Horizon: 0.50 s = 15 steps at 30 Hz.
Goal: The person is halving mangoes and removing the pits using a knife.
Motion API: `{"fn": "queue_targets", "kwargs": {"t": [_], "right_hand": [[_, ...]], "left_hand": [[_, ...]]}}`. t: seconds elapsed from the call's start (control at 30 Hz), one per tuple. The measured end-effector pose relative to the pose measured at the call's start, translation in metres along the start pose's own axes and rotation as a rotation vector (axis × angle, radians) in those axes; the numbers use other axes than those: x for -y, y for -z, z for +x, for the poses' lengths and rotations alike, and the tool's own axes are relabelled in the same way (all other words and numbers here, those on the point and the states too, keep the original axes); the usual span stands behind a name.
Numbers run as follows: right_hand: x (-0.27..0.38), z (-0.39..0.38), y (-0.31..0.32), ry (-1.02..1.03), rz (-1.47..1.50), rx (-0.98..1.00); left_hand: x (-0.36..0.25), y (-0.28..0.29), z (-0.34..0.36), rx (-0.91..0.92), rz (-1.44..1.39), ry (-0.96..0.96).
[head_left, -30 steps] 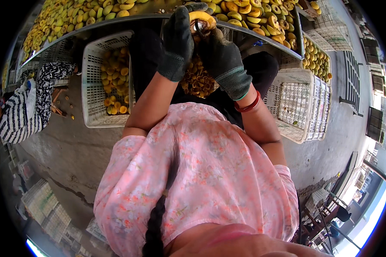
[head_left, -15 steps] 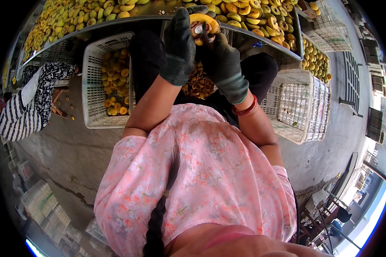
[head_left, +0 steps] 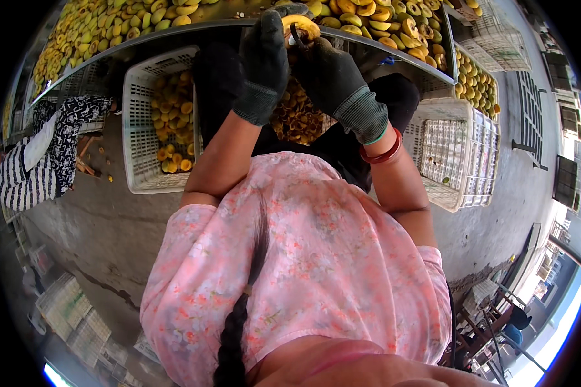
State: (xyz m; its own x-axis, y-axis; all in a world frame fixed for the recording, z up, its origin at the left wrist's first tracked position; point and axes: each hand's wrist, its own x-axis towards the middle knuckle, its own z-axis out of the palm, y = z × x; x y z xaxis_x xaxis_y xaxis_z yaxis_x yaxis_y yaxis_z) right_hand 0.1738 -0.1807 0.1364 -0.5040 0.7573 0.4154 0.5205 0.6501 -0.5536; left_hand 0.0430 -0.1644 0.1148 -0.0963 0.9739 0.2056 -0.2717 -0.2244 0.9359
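In my left hand [head_left: 265, 68], gloved in dark grey, sits a yellow fruit half [head_left: 305, 26], held up at the near rim of the metal table [head_left: 229, 24]. The fingers wrap round its far side, and its brown, hollowed middle faces me. My right hand [head_left: 336, 77], in a matching glove, is closed round a small dark curved tool [head_left: 295, 33]. The tool's tip touches the fruit's middle, while its handle is hidden inside the glove. Below both hands, between my knees, lies a heap of brownish-orange fruit scraps [head_left: 297, 117].
Heaps of halved yellow-green fruit [head_left: 116, 29] cover the table. A white plastic crate [head_left: 135, 129] with fruit halves stands at my left, and another white crate [head_left: 478, 161] at my right. A fruit-filled crate [head_left: 476, 80] is behind that one. A person in striped clothing [head_left: 29, 177] sits far left.
The fruit half has tilted and risen slightly, showing less of its cut middle. My right hand has turned, with its wrist shifted a little to the right and the tool at a new angle.
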Motion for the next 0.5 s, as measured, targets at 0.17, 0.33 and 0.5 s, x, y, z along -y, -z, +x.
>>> {"fn": "queue_targets", "kwargs": {"t": [0.17,0.33,0.5], "right_hand": [[-0.01,-0.002,-0.011,0.053,-0.127,0.152],[-0.015,-0.01,-0.019,0.148,-0.046,0.158],[0.0,-0.011,-0.004,-0.007,0.437,0.332]], "left_hand": [[-0.007,-0.006,0.0,0.008,0.064,-0.048],[0.011,0.005,0.005,0.099,-0.005,-0.108],[0.047,0.029,0.018,0.216,0.104,-0.243]]}}
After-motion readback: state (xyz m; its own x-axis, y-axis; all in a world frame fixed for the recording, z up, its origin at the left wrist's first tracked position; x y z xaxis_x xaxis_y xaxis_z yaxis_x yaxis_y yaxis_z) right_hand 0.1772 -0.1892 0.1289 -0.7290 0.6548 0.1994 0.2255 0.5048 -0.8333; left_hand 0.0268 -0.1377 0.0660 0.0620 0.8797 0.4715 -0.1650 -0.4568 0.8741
